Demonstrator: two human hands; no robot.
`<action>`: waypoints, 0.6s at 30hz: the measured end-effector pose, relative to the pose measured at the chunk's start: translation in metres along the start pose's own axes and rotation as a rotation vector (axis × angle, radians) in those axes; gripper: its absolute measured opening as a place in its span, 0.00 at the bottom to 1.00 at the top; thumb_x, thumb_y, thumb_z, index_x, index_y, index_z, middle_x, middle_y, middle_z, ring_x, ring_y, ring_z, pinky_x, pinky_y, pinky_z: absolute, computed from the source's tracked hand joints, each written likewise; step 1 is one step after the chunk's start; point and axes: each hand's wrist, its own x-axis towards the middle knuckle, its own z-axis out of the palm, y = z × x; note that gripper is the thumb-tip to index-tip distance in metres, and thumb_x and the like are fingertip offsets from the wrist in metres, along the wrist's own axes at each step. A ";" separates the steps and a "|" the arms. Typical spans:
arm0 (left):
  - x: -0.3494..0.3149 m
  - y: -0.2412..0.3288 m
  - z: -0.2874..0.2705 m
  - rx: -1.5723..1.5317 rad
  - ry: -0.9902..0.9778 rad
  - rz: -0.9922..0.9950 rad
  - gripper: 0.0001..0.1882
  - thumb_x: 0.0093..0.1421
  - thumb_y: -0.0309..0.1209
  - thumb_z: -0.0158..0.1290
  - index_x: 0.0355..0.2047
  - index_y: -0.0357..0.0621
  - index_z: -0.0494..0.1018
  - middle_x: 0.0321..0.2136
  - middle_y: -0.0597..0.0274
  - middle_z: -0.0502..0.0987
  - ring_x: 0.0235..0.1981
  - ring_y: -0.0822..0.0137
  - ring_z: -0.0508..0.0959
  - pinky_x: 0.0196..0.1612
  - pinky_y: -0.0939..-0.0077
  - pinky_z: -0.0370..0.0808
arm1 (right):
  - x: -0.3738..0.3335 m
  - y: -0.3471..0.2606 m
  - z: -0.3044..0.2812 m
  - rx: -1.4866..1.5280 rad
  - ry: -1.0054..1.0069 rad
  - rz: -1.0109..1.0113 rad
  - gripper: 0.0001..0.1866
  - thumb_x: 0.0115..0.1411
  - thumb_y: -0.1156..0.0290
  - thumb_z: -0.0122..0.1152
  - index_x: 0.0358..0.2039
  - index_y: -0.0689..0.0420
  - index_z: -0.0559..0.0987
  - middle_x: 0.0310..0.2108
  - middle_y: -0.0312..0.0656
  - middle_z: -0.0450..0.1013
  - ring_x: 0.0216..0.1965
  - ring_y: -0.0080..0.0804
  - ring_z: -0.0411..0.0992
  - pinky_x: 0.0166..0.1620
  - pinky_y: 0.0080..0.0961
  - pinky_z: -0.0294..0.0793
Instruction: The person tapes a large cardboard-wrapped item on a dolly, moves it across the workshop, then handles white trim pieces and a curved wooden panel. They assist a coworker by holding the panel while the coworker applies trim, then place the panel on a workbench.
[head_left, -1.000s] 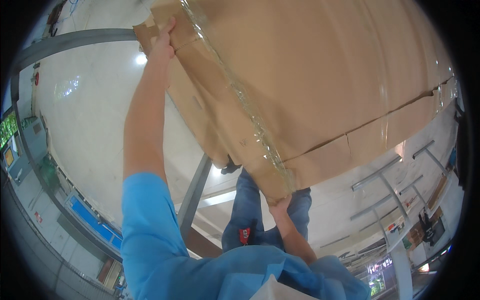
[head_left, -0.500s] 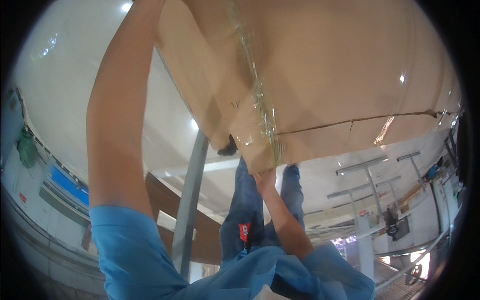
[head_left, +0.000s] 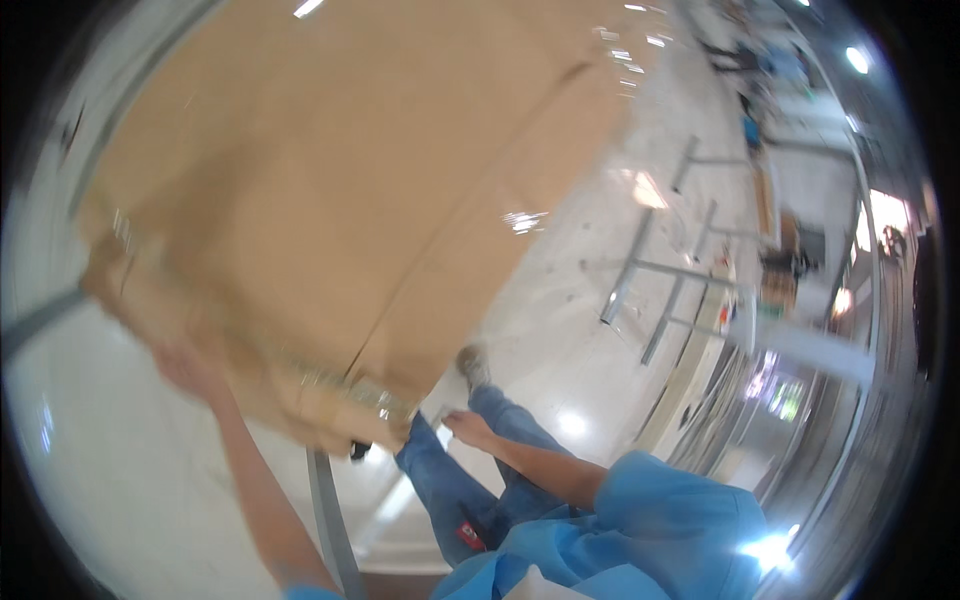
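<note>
A large brown cardboard box [head_left: 400, 190] fills the upper left and middle of the head view, tilted, with clear tape along its near edge and a long dark seam across its face. My left hand [head_left: 190, 365] is closed on the box's near left edge; it is blurred and its fingers are partly lost against the cardboard. Away from the box, my right hand [head_left: 468, 428] hangs in front of my thigh, just right of the box's near corner. Its fingers look curled in, with nothing visible in them.
A grey metal post [head_left: 335, 525] stands below the box, near my left arm. To the right, several grey metal stands [head_left: 640, 265] rise from the pale shiny floor [head_left: 560, 340]. Farther right is a long pale ledge [head_left: 685, 385]. A person [head_left: 785, 65] is at the far right.
My right hand has let go of the box's near corner and moved down beside my leg. The box has swung to the left and turned, and my left hand is now lower on its edge.
</note>
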 end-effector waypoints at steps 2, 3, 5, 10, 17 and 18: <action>-0.134 -0.026 -0.004 -0.006 -0.100 -0.139 0.22 0.66 0.39 0.50 0.54 0.36 0.70 0.54 0.46 0.75 0.49 0.55 0.75 0.53 0.66 0.72 | -0.023 0.039 -0.021 0.460 0.042 0.166 0.27 0.62 0.46 0.51 0.45 0.56 0.82 0.46 0.52 0.78 0.50 0.52 0.75 0.56 0.42 0.71; -0.214 -0.041 -0.011 0.010 -0.140 -0.229 0.20 0.67 0.37 0.50 0.53 0.36 0.70 0.53 0.46 0.75 0.48 0.57 0.76 0.52 0.67 0.72 | -0.035 0.065 -0.030 0.462 0.088 0.189 0.26 0.62 0.46 0.51 0.45 0.56 0.82 0.47 0.52 0.78 0.51 0.52 0.75 0.56 0.41 0.71; -0.382 -0.072 -0.028 0.135 -0.202 -0.448 0.17 0.68 0.34 0.49 0.52 0.36 0.71 0.52 0.48 0.76 0.46 0.59 0.77 0.51 0.69 0.73 | -0.061 0.129 -0.049 0.378 0.217 0.147 0.26 0.61 0.48 0.51 0.46 0.56 0.82 0.46 0.53 0.78 0.50 0.51 0.75 0.55 0.40 0.72; -0.635 -0.113 -0.056 -0.026 -0.554 -0.906 0.26 0.70 0.44 0.44 0.59 0.36 0.65 0.47 0.49 0.76 0.48 0.55 0.77 0.51 0.61 0.74 | -0.168 0.292 -0.055 0.140 0.117 0.251 0.30 0.60 0.45 0.50 0.41 0.63 0.82 0.43 0.60 0.77 0.46 0.57 0.76 0.50 0.45 0.74; -0.617 -0.030 -0.031 0.040 -0.421 -1.024 0.27 0.72 0.49 0.39 0.59 0.41 0.68 0.43 0.53 0.77 0.45 0.59 0.76 0.50 0.66 0.73 | -0.327 0.348 0.011 1.342 -0.157 0.226 0.18 0.69 0.54 0.49 0.42 0.52 0.81 0.31 0.40 0.77 0.34 0.40 0.76 0.46 0.36 0.77; -0.601 -0.010 -0.017 0.177 -0.409 -1.036 0.27 0.72 0.49 0.39 0.58 0.42 0.69 0.42 0.53 0.77 0.43 0.60 0.76 0.48 0.68 0.74 | -0.327 0.345 0.012 1.267 -0.074 0.124 0.17 0.68 0.55 0.49 0.43 0.52 0.82 0.31 0.40 0.77 0.35 0.40 0.76 0.46 0.35 0.77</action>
